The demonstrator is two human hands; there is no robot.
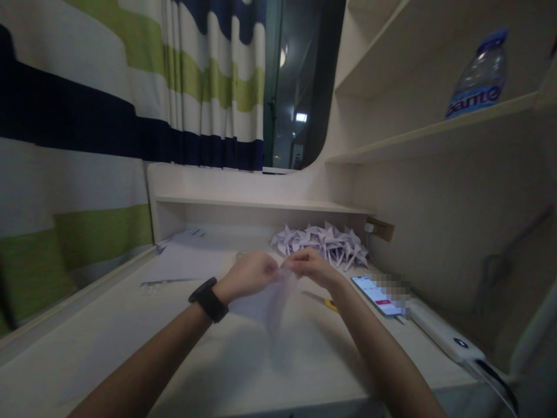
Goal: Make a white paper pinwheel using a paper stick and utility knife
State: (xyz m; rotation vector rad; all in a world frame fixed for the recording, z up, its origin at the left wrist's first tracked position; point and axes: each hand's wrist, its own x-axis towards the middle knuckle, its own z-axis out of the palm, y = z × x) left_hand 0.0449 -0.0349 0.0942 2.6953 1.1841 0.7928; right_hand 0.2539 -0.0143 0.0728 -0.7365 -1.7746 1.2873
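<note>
Between my two hands hangs a sheet of white paper [270,310], blurred and folded or bent along its right side. My left hand [252,274], with a black watch on the wrist, pinches the paper's upper edge. Close beside it, my right hand [311,266] is closed with its fingertips at the paper's top corner. The fingertips of both hands nearly meet. A pile of white paper pinwheels [324,239] lies just behind my right hand. Partly covered by my right forearm is a tool with a yellow handle [331,304] and a thin blade-like part.
White paper sheets [185,258] lie at the back left of the desk [304,377]. To the right are a lit phone [378,295] and a white power bank or strip [444,331] with cables. A plastic bottle [481,75] stands on the shelf above. A striped curtain [96,116] borders the left.
</note>
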